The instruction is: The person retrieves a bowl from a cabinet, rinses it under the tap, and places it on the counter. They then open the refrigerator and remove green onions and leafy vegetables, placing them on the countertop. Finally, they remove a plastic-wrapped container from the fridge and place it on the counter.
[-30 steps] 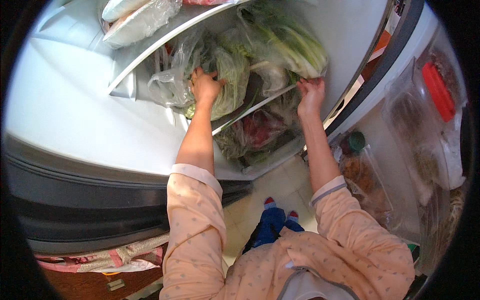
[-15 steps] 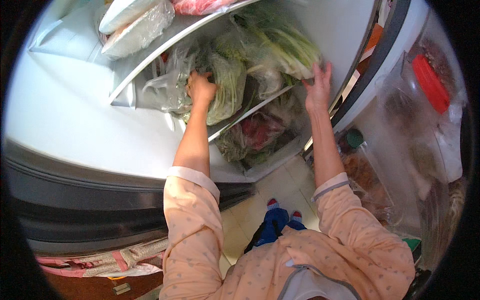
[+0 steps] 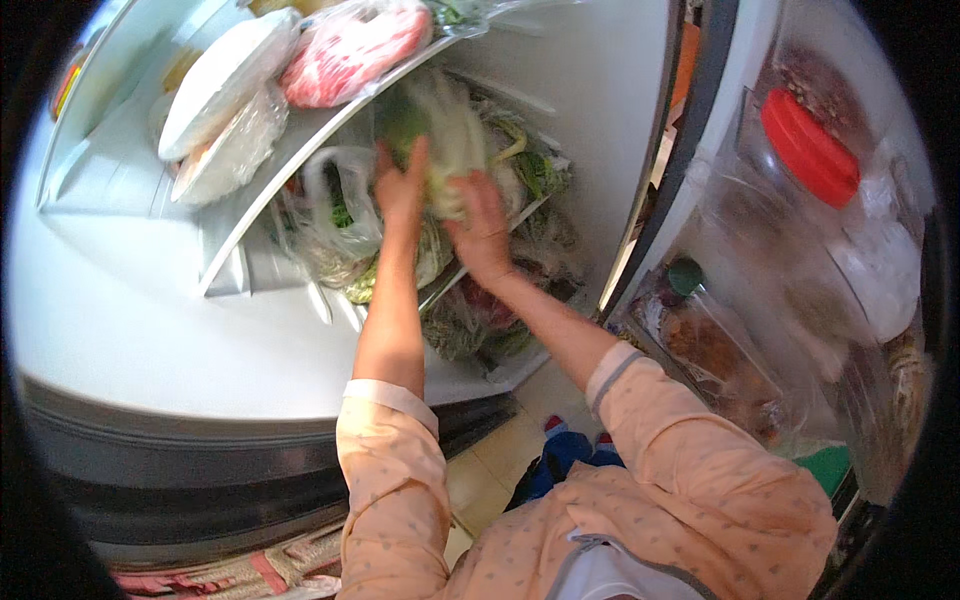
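Refrigerator interior, white-walled (image 3: 590, 70), standing open; dark grey ribbed outer panel (image 3: 200, 485) at lower left, pale tiled floor (image 3: 488, 478) below.

Left hand (image 3: 401, 188): bare, fingers extended along the left side of a pale green, white-stemmed leafy vegetable in clear plastic (image 3: 440, 110); firmness of grip cannot be told. Right hand (image 3: 482, 225): bare, fingers curled over the lower right end of the same vegetable, clamped on it. Vegetable: between the two hands, below the upper shelf, slightly blurred.

Just left of the left hand: one translucent white plastic bag with loop handle (image 3: 352, 232), green leaves showing. Right of the right hand: dark green leafy vegetables (image 3: 540, 175). Beneath the hands: a slanting white rail (image 3: 528, 211); lower, a dark red bagged item (image 3: 487, 303), contents unclear.

Upper shelf, white-edged (image 3: 285, 172): one film-wrapped pack of marbled pink-red meat (image 3: 357, 50); two white film-wrapped trays (image 3: 228, 85), leaning together.

Far right, opposite side: one bright red oblong lid (image 3: 810, 147); one round dark green lid (image 3: 685, 276); one clear bag of orange-brown contents (image 3: 705, 340).

Wearer: peach patterned sleeves (image 3: 392, 485), turned-back cuffs; blue trousers (image 3: 562, 452).
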Demonstrator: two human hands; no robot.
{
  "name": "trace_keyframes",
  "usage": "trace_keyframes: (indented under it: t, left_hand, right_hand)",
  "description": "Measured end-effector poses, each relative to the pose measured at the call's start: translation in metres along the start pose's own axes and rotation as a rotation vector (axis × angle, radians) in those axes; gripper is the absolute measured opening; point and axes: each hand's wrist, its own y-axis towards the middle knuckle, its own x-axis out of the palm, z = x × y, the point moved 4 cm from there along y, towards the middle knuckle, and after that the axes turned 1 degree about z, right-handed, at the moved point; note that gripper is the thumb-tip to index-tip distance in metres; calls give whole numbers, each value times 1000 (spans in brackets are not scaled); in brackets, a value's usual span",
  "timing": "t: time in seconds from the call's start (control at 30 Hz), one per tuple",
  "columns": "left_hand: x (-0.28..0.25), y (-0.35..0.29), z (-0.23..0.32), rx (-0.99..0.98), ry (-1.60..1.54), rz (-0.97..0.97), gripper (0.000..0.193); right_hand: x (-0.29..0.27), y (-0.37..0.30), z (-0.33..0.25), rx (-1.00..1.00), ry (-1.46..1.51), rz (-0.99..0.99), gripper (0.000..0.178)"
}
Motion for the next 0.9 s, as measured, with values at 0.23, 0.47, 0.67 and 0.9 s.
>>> trace_keyframes:
  t: [0.23,0.47,0.67,0.9]
  left_hand:
    - [-5,-4,-25,-322,-554,-146,73]
    - [0,-7,-30,-528,-474,-132,57]
    - [-2,-7,-22,-472,-509,-69,53]
    - [3,8,-29,-362,-624,31,57]
  right_hand:
    - [21,-12,3,-23,-72,-144,59]
    - [10,-11,12,-77,-10,-192,59]
    - [12,-8,17,-150,-35,-180,59]
    - [12,13,23,-261,16,-197,53]
